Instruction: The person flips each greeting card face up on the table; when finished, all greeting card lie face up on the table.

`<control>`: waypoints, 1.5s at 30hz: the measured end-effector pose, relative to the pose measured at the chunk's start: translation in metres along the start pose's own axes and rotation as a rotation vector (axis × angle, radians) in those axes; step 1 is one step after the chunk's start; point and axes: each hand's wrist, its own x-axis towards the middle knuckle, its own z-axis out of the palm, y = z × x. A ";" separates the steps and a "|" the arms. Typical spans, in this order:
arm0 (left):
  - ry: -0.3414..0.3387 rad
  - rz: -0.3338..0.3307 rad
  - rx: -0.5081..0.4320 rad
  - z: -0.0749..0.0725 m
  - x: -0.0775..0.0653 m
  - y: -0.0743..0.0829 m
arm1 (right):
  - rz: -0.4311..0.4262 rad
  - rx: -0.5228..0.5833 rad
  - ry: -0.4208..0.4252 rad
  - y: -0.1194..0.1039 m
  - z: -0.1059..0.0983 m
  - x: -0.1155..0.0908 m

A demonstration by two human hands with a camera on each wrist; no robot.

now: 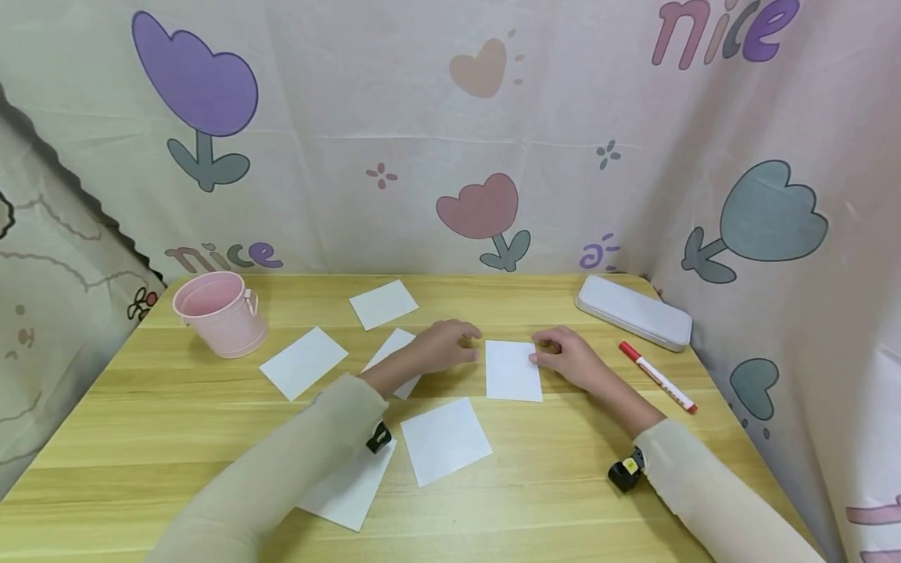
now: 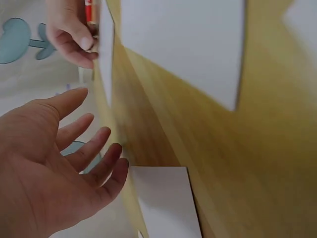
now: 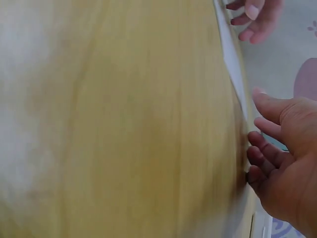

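White rectangular paper card [image 1: 514, 371] lies flat on the light wood-grain table [image 1: 563, 508], between the two hands. Left hand [image 1: 446, 346] is held to the left of it, apart from its edge, fingers spread and holding nothing. Right hand [image 1: 566, 358] is at the card's right edge, thumb and fingers parted and loosely bent; whether the fingertips touch the card cannot be told.

Containers: pink round bucket [image 1: 239, 332] stands upright at the far left, its mouth uncovered; inner wall visible, bottom hidden. White oblong pencil case [image 1: 633, 311] lies closed at the far right, contents concealed. Red-capped white marker [image 1: 658, 377] lies beside it. Five further white cards [image 1: 446, 442] lie left of the first, two partly covered by the left arm.

Views: only the head camera shows the bucket. The left wrist camera shows the left palm, whereas the head camera shows that hand's back.
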 end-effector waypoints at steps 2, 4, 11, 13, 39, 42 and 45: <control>-0.006 -0.004 0.031 0.002 0.008 0.001 | 0.004 -0.020 -0.008 0.002 0.001 0.002; -0.011 -0.008 0.059 0.004 0.014 0.001 | 0.008 -0.042 -0.019 0.003 0.002 0.004; -0.034 -0.012 0.102 0.011 0.028 0.003 | 0.043 -0.087 -0.042 -0.003 0.003 0.009; -0.033 -0.018 0.116 0.012 0.031 0.004 | 0.055 -0.087 -0.051 -0.004 0.002 0.011; -0.011 -0.067 -0.011 0.012 0.040 0.012 | 0.097 -0.048 -0.075 -0.006 -0.001 0.015; 0.001 -0.066 -0.102 0.015 0.040 0.011 | 0.099 0.051 -0.073 -0.007 -0.004 0.015; 0.016 -0.047 -0.271 0.015 0.039 0.011 | 0.112 0.191 -0.074 -0.008 -0.006 0.014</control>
